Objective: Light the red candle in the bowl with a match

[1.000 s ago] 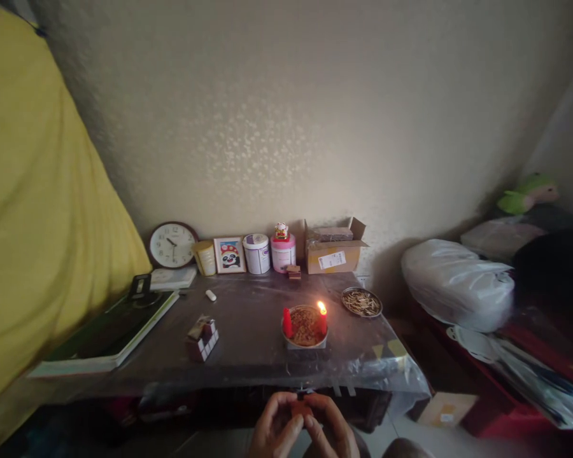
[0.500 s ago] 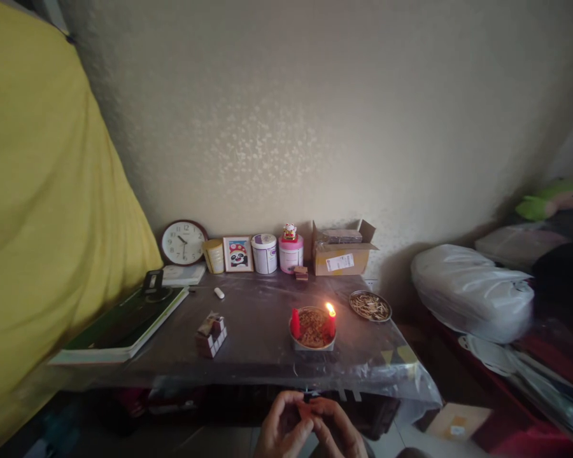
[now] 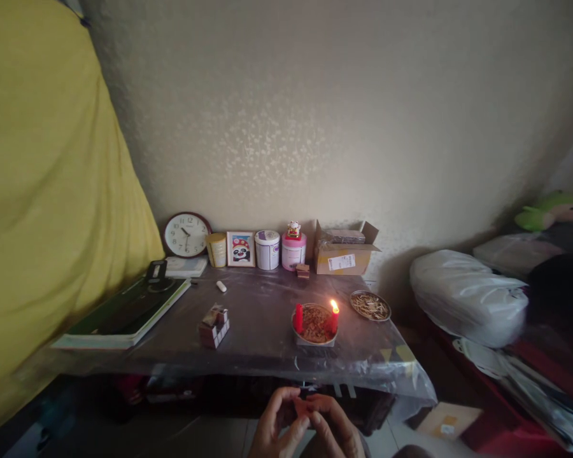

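Note:
My left hand [image 3: 279, 425] and my right hand [image 3: 333, 425] meet at the bottom centre, in front of the table's edge. Between their fingertips is a small reddish piece [image 3: 302, 406], partly covered by the fingers; what it is I cannot make out. Beyond them on the table stands a round tin [image 3: 315, 323] filled with brown grains. Two red candles stand upright in it: the left candle [image 3: 298, 318] is unlit, and the right candle [image 3: 335, 320] burns with a flame. A plate of matchsticks [image 3: 370, 306] lies to the right of the tin.
Stacked small boxes [image 3: 214, 327] and a green book [image 3: 124, 315] are on the left. Along the wall stand a clock [image 3: 187, 235], a framed panda picture [image 3: 241, 249], canisters [image 3: 267, 250] and a cardboard box [image 3: 344, 254]. White bags [image 3: 468, 296] lie at the right.
The view has shifted slightly. Both hands remain together at the fingertips, and the small reddish piece between them has turned a little.

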Tool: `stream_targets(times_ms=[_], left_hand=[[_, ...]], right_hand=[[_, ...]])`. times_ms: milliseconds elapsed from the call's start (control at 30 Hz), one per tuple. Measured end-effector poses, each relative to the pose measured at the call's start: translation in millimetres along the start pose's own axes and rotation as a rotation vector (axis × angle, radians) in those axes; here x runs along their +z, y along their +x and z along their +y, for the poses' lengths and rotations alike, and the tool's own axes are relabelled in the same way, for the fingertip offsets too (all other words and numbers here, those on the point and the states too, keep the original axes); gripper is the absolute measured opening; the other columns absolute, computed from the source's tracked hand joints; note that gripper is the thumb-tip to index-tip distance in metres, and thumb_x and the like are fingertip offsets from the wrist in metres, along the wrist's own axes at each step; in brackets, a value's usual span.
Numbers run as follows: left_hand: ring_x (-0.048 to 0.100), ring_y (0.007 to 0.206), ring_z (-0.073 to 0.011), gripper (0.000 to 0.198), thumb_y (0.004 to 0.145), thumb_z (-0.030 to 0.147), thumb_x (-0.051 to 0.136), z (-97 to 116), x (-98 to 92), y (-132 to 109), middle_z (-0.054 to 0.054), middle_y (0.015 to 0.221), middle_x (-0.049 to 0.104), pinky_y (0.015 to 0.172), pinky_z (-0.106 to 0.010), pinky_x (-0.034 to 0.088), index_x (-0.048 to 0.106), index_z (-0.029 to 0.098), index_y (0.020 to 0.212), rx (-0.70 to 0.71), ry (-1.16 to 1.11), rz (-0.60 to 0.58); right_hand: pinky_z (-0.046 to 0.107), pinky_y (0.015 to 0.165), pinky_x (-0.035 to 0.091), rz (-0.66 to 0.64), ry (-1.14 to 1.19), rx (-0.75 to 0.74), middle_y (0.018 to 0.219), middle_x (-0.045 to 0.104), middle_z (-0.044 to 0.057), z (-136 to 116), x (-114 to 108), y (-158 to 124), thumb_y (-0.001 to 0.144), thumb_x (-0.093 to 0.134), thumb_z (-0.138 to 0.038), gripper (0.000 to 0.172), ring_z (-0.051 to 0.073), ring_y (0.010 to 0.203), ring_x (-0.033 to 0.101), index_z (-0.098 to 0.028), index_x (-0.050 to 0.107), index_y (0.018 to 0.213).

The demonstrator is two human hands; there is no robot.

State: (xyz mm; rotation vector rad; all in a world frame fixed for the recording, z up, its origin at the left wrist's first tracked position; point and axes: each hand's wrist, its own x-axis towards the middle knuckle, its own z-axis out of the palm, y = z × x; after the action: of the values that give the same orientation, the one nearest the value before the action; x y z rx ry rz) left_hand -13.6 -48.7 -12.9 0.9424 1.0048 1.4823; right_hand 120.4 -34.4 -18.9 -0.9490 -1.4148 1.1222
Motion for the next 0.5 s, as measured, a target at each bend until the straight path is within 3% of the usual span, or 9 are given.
stream_targets(times_ms=[267,500], left_hand=[[0.068,0.083,-0.0255,0.040,0.063,0.047,0.075,11.0,-13.0,-9.9,-0.005,0.081,0.073,0.077,-0.034,0.053,0.066,0.020,0.091,-0.039,0.051,0.150],[0.070,0.085,-0.0264,0.046,0.058,0.051,0.078,-9.4,-14.8,-6.0,-0.008,0.085,0.075,0.076,-0.033,0.055,0.067,0.019,0.090,-0.066,0.080,0.232]], right_hand=[[0.032,0.087,0.051,-0.189,-0.096,-0.015,0.099,0.067,0.007,-22.9,11.3,2.7,0.083,0.061,-0.052,0.033,0.023,0.096,0.065,-0.021,0.066,0.095],[0.031,0.087,0.049,-0.255,0.033,0.109,0.097,0.065,0.004,-9.2,7.1,13.1,0.081,0.064,-0.051,0.032,0.020,0.094,0.063,-0.021,0.063,0.093]])
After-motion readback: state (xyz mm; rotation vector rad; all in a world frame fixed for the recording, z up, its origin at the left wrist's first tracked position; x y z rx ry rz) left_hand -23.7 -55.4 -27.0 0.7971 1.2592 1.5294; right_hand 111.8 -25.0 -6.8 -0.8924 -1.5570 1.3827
